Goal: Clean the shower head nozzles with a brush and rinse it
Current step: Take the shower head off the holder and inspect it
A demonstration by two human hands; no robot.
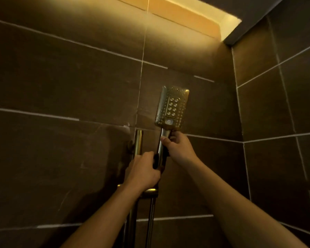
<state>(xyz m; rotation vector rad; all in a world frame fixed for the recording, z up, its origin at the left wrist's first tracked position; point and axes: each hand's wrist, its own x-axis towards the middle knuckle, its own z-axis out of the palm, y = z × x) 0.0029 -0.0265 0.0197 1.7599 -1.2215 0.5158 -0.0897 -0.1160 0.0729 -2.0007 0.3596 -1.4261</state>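
The shower head stands upright against the dark tiled wall, near the corner; its rectangular face points toward the camera, with rows of small nozzles around the edge and a centre panel of eight larger ones; its metal handle runs down from the face into both hands. The right hand grips the handle just under the face, fingers curled round it and the thumb laid across the front. The left hand is lower down, fingers closed round the bottom of the handle, where a dark holder seems to sit; how much of that grip is on the holder and how much on the handle I cannot tell. Just left of the handle a vertical metal rail rises along the wall, its top level with the right hand; it passes behind the left hand. A hose hangs straight down below the left hand, beside the rail. Warm light glows from a strip at the ceiling, upper right.
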